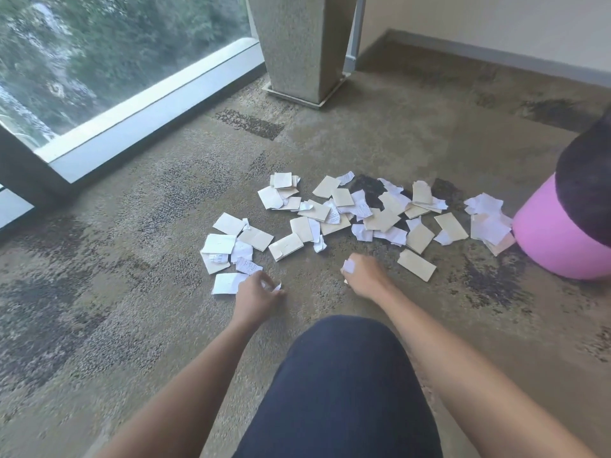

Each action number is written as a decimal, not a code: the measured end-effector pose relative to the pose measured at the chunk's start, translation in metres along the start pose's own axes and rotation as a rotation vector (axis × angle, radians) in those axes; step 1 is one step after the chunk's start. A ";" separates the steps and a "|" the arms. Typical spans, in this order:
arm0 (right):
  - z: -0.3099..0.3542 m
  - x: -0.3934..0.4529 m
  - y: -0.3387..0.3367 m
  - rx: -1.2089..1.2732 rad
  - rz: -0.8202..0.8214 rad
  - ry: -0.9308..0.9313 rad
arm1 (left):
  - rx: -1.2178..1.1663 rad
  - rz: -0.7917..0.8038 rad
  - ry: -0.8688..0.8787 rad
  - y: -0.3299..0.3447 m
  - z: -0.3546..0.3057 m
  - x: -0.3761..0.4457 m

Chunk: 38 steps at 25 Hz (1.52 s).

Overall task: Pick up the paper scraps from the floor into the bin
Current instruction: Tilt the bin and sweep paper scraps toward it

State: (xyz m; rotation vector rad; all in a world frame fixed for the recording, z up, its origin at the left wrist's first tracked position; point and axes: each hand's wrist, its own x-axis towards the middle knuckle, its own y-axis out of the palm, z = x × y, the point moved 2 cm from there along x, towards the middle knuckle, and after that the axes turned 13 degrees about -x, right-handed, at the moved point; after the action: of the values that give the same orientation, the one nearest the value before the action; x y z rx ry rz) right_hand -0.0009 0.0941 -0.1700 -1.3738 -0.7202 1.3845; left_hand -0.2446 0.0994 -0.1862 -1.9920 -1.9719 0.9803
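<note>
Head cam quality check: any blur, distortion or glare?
Head view: wide-angle bowing bends the window sill; soft daylight, no glare or hard shadows; paper scraps fairly sharp; slight motion blur on left hand and right hand, each pinching a scrap; pink bin cropped at the right edge.

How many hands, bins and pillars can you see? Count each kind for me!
Hands: 2, left hand and right hand, each holding a paper scrap
Bins: 1, the pink bin
Pillars: 1, the speckled pillar
Total: 4
</note>
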 end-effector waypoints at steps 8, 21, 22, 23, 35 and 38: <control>-0.048 -0.020 -0.121 0.043 -0.048 -0.077 | 0.162 0.179 -0.170 0.003 -0.013 0.013; -0.268 -0.153 -0.337 0.081 -0.548 0.219 | -0.398 0.575 0.079 0.138 -0.320 -0.070; -0.281 -0.160 -0.339 0.109 -0.583 0.274 | -0.414 0.585 0.132 0.145 -0.351 -0.087; -0.294 -0.168 -0.342 0.143 -0.606 0.338 | -0.422 0.619 0.165 0.156 -0.378 -0.101; -0.388 -0.124 -0.325 0.929 -0.547 0.883 | -0.398 0.867 -0.003 0.277 -0.559 -0.157; -0.397 -0.106 -0.320 1.027 -0.484 0.945 | -0.344 0.856 -0.049 0.290 -0.566 -0.147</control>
State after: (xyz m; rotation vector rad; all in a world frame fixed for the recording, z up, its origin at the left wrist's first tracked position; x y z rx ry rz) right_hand 0.4388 0.0020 0.0932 -0.7571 0.2907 0.4294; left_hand 0.3218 0.1108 0.1371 -3.1405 -1.3328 0.8439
